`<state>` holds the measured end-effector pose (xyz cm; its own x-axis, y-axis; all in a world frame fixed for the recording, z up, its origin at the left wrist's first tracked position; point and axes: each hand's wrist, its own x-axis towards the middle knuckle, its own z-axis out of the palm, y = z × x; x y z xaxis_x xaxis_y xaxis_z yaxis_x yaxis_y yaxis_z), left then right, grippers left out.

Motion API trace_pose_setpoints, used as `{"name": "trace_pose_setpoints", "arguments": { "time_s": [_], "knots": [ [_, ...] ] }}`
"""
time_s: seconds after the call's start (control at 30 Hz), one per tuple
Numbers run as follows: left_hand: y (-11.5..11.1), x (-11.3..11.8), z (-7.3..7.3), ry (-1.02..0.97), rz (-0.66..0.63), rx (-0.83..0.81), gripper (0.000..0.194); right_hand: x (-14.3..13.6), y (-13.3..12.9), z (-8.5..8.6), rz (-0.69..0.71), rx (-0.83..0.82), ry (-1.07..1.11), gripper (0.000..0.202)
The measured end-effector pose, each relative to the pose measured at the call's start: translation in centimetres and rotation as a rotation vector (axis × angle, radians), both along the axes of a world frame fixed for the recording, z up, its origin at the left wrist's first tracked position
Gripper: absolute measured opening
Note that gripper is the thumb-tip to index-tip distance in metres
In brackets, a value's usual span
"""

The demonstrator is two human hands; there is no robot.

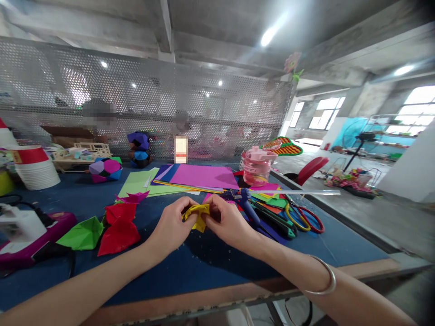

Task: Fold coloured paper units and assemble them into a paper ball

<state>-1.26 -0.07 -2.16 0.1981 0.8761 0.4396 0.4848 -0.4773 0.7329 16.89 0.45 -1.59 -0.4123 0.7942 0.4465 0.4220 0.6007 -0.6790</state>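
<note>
Between my two hands is a small piece of folded yellow paper (200,217), raised a little above the blue tabletop. My left hand (173,222) pinches its left side, and my right hand (227,222) pinches its right side. Fingers cover part of the folds. Just behind my right hand lies a blue hot glue gun (243,199) with a long clear glue stick. Left of my hands sit folded red paper pieces (118,231) and a green folded paper piece (84,233).
A stack of coloured paper (207,175) lies behind my hands. To the right are scissors (306,218), a green-black utility knife (278,222) and a pink bottle (257,166). Stacked paper cups (36,170), a paper ball (106,170) and a purple power strip (50,231) stand left.
</note>
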Motion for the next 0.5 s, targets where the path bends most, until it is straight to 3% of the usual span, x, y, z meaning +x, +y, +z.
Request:
{"name": "trace_pose_setpoints", "arguments": {
  "time_s": [0.33,0.5],
  "knots": [
    [0.41,-0.08,-0.03,-0.031,-0.043,-0.037,0.016,0.13,0.17,0.13,-0.023,0.021,-0.015,0.009],
    [0.24,-0.04,0.69,-0.198,-0.173,-0.228,0.029,0.25,0.64,0.14,-0.052,-0.012,-0.024,0.013]
  ]
}}
